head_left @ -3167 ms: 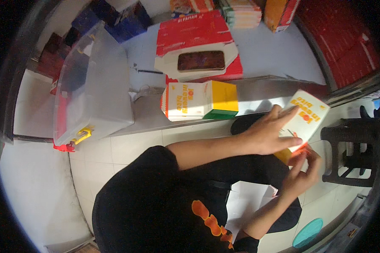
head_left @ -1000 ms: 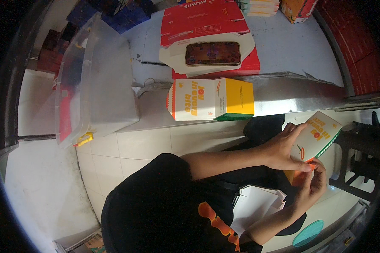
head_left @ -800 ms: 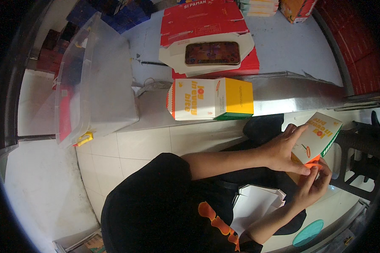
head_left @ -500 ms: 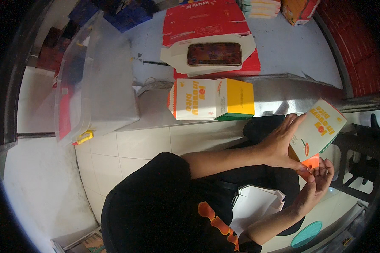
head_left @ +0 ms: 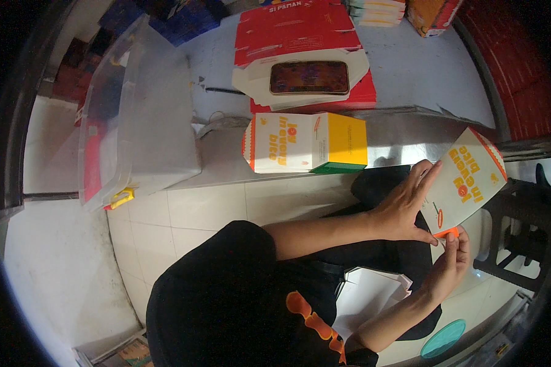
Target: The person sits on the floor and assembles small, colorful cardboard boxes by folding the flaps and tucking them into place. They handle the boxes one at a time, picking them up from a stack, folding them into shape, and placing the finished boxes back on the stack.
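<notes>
A white food carton with orange lettering and a red-patterned far edge stands tilted at the right, above my lap. My left hand holds its left side, fingers up along the edge and thumb near the bottom corner. With thumb and fingers, my right hand grips the orange flap at the carton's lower end. Part of that flap is hidden by the fingers. On my lap lie white carton blanks. A similar white, yellow and green carton lies on the table edge.
A phone rests on a white blank over red flat cartons. To the left stands a clear plastic bin with a yellow latch. A dark plastic stool is beyond the held carton. A teal oval object is at lower right.
The held carton has turned and tilted, bringing its red-patterned edge into view. My right hand has moved slightly up and left, its fingers now closer around the orange flap.
</notes>
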`<state>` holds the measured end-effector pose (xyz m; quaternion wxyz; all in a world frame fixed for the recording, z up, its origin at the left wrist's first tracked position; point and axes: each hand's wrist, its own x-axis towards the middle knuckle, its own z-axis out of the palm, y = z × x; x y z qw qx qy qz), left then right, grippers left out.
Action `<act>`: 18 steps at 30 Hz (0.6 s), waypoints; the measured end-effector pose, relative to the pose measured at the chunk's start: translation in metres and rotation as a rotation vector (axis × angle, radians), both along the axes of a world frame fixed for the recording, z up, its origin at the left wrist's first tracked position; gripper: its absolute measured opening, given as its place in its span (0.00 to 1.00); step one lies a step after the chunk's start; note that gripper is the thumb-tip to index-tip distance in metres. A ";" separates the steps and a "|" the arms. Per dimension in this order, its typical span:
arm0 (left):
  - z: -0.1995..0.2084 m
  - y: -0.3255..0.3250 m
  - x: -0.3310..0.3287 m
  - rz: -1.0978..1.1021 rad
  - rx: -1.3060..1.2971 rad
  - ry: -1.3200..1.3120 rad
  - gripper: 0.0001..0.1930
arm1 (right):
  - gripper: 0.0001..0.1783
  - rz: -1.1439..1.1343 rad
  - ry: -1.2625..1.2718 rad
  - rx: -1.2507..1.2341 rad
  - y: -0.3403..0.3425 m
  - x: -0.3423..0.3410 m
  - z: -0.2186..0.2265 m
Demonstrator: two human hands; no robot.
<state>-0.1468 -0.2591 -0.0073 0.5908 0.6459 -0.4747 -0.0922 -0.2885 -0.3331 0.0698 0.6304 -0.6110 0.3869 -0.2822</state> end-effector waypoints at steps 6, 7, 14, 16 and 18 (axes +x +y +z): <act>-0.004 0.000 -0.002 -0.052 0.022 -0.074 0.72 | 0.10 -0.006 -0.150 0.165 -0.001 -0.007 -0.005; -0.004 0.000 -0.002 -0.068 0.020 -0.052 0.72 | 0.09 0.033 -0.151 0.183 -0.002 -0.009 -0.004; -0.004 -0.005 -0.002 -0.094 -0.008 -0.016 0.69 | 0.08 0.139 -0.094 0.209 -0.005 -0.019 0.002; -0.003 -0.006 -0.002 -0.061 -0.012 -0.022 0.68 | 0.09 0.164 -0.091 0.164 -0.007 -0.019 -0.001; -0.002 -0.006 -0.002 0.035 0.001 -0.106 0.66 | 0.10 0.164 -0.078 0.113 -0.008 -0.017 -0.004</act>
